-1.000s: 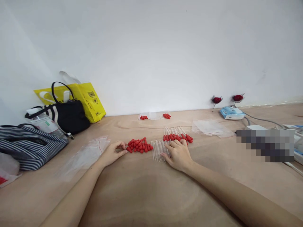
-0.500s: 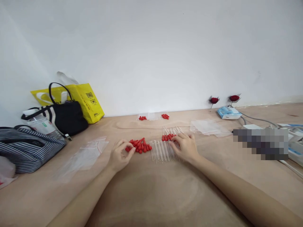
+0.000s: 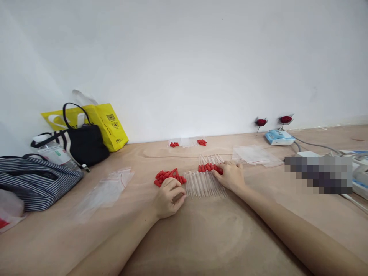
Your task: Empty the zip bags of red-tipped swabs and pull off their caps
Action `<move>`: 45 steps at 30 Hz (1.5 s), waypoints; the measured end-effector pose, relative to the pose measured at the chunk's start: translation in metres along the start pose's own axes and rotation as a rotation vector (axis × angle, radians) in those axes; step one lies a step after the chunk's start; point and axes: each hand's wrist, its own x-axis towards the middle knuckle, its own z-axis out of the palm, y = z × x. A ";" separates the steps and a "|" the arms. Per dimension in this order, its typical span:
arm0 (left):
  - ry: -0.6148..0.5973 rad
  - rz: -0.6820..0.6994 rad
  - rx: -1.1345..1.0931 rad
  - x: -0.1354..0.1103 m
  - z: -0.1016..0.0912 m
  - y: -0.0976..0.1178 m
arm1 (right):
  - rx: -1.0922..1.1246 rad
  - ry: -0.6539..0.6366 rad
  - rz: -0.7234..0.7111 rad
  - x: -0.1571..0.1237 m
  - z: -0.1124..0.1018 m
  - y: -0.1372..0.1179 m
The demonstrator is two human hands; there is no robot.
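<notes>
A row of clear glass dropper tubes [image 3: 202, 184] lies side by side on the wooden table. Red rubber bulbs [image 3: 208, 167] line up along its far edge, with thin pale tubes [image 3: 211, 158] extending behind them. My right hand [image 3: 231, 175] is at the right end of this line, thumb and fingers closed around the end bulb. At the left end of the glass row, my left hand [image 3: 170, 197] is curled with thumb and index tip together; anything between them is too small to make out. Just beyond it sits a loose pile of red rubber bulbs [image 3: 165, 176].
Clear zip bags lie to the left [image 3: 105, 193] and right [image 3: 255, 155]. Two small bulb groups rest on clear bags [image 3: 188, 142] by the wall. A striped bag [image 3: 43, 186], black bag [image 3: 87, 143] and yellow bag [image 3: 116, 128] stand left. A tissue pack [image 3: 278, 137] and cables are right.
My left hand has moved right and nearer, from the bulb pile to the left end of the glass row. My right hand has shifted slightly right along the bulb line, uncovering more bulbs.
</notes>
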 end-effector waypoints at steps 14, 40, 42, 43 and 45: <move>0.164 0.032 0.227 0.008 0.001 -0.003 | 0.537 0.009 -0.172 -0.010 -0.024 0.003; 0.009 0.073 0.302 0.012 0.021 0.023 | 0.378 0.073 -0.510 -0.048 -0.020 -0.023; 0.011 0.074 0.305 0.011 0.020 0.023 | 0.377 0.069 -0.524 -0.049 -0.021 -0.022; 0.012 0.076 0.303 0.011 0.020 0.023 | 0.379 0.069 -0.530 -0.049 -0.021 -0.022; 0.018 0.075 0.298 0.011 0.019 0.023 | 0.385 0.069 -0.543 -0.049 -0.021 -0.021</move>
